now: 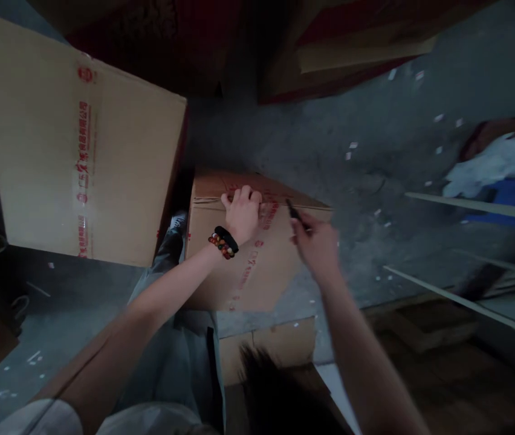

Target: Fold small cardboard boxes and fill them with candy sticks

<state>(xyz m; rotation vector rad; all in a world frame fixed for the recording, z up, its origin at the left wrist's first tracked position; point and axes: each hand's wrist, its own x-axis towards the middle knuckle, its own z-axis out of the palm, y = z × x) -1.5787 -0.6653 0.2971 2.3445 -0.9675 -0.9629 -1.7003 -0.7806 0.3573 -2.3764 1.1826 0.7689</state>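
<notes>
A taped cardboard box (212,266) stands in front of me, with red printing along its clear tape. My left hand (243,214), with beads and a black band at the wrist, lies on the box; its fingers curl over the far upper edge beside the tape. In my right hand (316,241) is a slim black tool (292,210), held in closed fingers. Its tip is at the box's far edge, right of the tape; whether it touches the cardboard I cannot tell. The exact kind of tool is too dark to make out.
On the left stands a larger taped carton (40,139). Dark red-and-brown boxes (343,60) are at the back. Small white scraps (353,145) litter the floor. White plastic (506,157), a blue object (506,196) and pale bars (466,301) are to the right.
</notes>
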